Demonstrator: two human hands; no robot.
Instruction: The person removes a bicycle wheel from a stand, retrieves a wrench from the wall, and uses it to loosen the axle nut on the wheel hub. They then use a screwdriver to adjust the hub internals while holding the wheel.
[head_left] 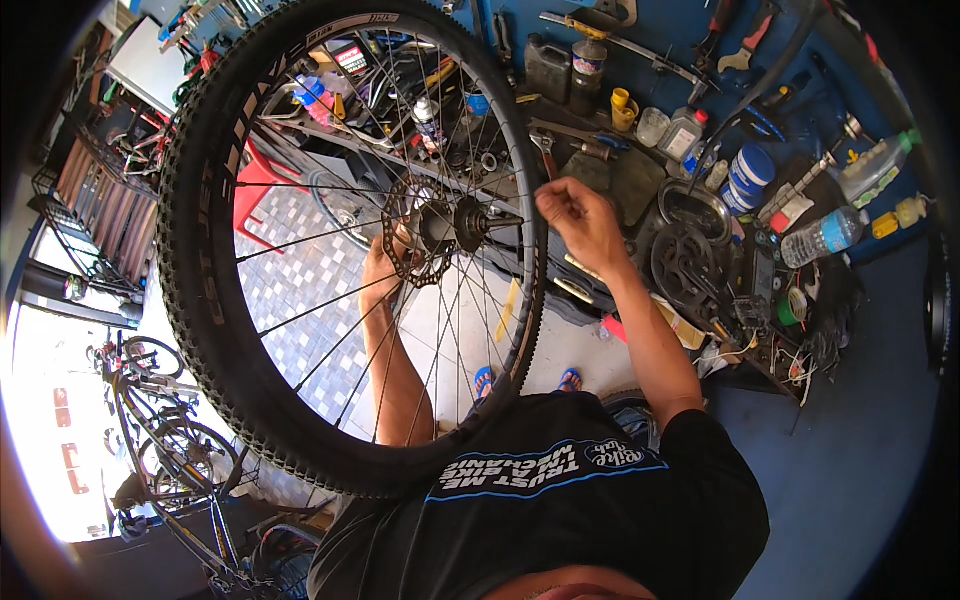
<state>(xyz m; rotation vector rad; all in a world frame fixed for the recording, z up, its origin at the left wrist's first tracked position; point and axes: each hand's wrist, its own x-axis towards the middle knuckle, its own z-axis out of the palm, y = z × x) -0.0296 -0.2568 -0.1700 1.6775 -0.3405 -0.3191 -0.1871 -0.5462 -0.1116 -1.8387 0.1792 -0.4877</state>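
A bicycle wheel with a black knobby tire (200, 240) is held up in front of me, filling the upper middle. Its hub (460, 225) carries a silver and black perforated brake rotor (426, 278). Seen through the spokes, my left hand (382, 262) grips at the hub from behind the rotor, its fingertips partly hidden. My right hand (572, 215) is raised just right of the tire and rim, fingers curled with thumb and forefinger close together; whether anything small is between them I cannot make out.
A cluttered workbench (640, 180) runs along the blue wall with bottles, tubs, tools, a metal bowl (700, 235) and chainrings (680, 275). A red plastic chair (255, 220) stands behind the wheel. Bicycles (175, 450) stand at left by a bright doorway. My feet (570, 378) are on tiled floor.
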